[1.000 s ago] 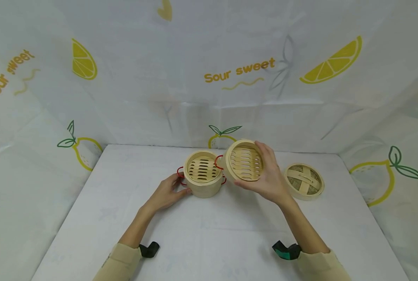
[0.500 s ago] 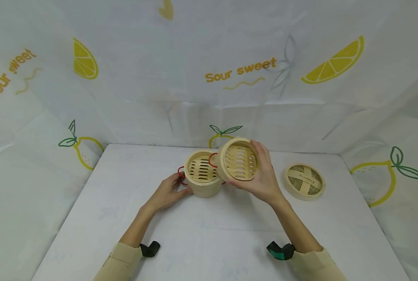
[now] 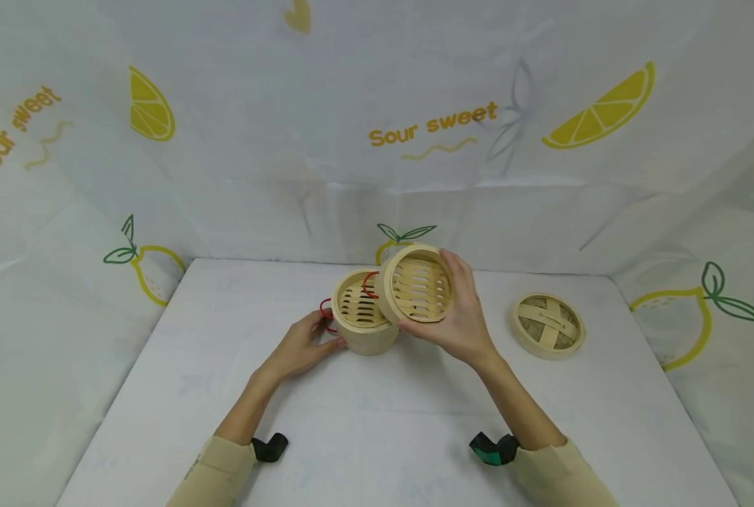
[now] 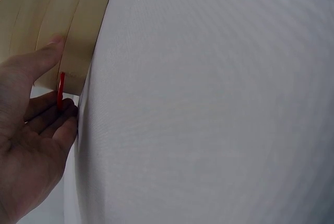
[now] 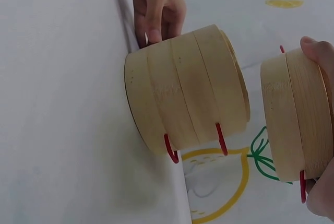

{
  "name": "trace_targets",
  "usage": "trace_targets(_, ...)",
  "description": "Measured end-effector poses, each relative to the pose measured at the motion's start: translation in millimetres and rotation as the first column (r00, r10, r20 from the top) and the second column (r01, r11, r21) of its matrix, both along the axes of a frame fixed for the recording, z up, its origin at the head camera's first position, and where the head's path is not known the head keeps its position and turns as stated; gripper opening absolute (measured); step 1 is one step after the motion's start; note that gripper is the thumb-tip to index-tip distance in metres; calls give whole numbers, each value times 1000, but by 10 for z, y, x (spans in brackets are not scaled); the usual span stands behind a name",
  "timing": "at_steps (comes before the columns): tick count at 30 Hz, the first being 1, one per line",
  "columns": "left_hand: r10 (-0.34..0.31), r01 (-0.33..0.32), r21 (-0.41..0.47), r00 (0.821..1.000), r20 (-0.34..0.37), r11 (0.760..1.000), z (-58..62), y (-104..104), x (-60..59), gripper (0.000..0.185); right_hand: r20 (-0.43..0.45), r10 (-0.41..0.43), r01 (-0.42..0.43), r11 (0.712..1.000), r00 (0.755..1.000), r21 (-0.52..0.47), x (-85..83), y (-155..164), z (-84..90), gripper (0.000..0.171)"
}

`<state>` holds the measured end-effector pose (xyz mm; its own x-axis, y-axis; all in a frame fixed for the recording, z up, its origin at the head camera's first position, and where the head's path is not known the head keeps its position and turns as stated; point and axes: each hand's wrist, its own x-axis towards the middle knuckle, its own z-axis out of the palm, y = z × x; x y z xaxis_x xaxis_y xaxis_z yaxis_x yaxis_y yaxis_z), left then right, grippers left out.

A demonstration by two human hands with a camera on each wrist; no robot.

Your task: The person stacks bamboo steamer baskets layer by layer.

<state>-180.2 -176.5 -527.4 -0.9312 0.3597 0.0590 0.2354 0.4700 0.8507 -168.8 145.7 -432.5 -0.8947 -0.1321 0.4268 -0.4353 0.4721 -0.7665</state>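
Toward the back of the table stands a stack of two bamboo steamer baskets [image 3: 367, 342], slatted inside, with red handles. My left hand [image 3: 299, 348] holds it at the left; in the left wrist view the thumb lies on the wall and the fingers curl beside a red handle [image 4: 61, 89]. My right hand [image 3: 467, 325] grips another steamer basket [image 3: 387, 299] by its right side, tilted with its slatted inside toward me. It overlaps the stack's right part in the head view, but in the right wrist view a gap separates the held basket [image 5: 297, 114] from the stack [image 5: 177, 88].
A woven bamboo lid [image 3: 548, 322] lies on the white-covered table [image 3: 364, 436] to the right of my right hand. Behind the table hangs a white curtain [image 3: 256, 141] with lemon prints.
My right hand has moved left with the basket, bringing it from beside the stack to partly over it in the head view. My left hand and the stack have stayed in place.
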Motion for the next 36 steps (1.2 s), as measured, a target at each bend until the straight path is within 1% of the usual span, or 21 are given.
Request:
trace_targets(6,5,-5,-9,1000,8,1000,9,3,-4,70,-8,19,-19,1000,1000,-12,-29,-56,6,134)
trace_targets(16,-1,1,-3,1000,-16,1000,-3,-14,-8,68,-16,44,-44,999,999,-5,-51,-139,25,134)
trace_targets(21,-3,3,5,1000,-13,1000,-14,-21,-9,68,-8,63,-63,998,998,-12,-64,-209,47,135)
trace_targets(28,-2,2,-2,1000,-5,1000,-21,-13,-8,68,-7,81,-81,997,997,-6,-77,-289,40,136)
trace_targets(36,2,-2,-6,1000,-13,1000,-20,-15,0,67,-19,95,-95,995,995,-13,-101,-379,32,135)
